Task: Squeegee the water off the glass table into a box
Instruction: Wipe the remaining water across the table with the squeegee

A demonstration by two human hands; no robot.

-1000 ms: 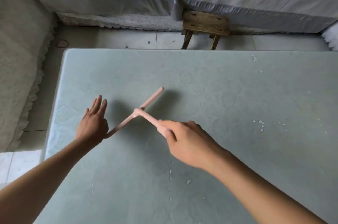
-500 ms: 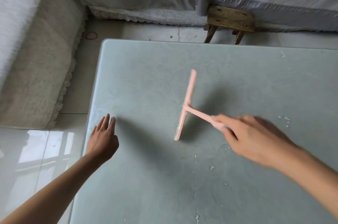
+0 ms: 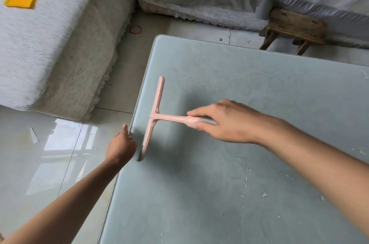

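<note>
One squeegee [image 3: 154, 116], blade at table [image 3: 259, 94] left edge; right hand [image 3: 225, 122] wraps its handle. Left hand [image 3: 121, 144] curled at that edge, grip unclear.

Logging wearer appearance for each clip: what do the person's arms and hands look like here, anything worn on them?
Both arms are bare as far as the frame shows: no sleeve reaches the left forearm or right forearm. The left hand and right hand are ungloved. No watch, bracelet or ring shows on the visible sides.
</note>
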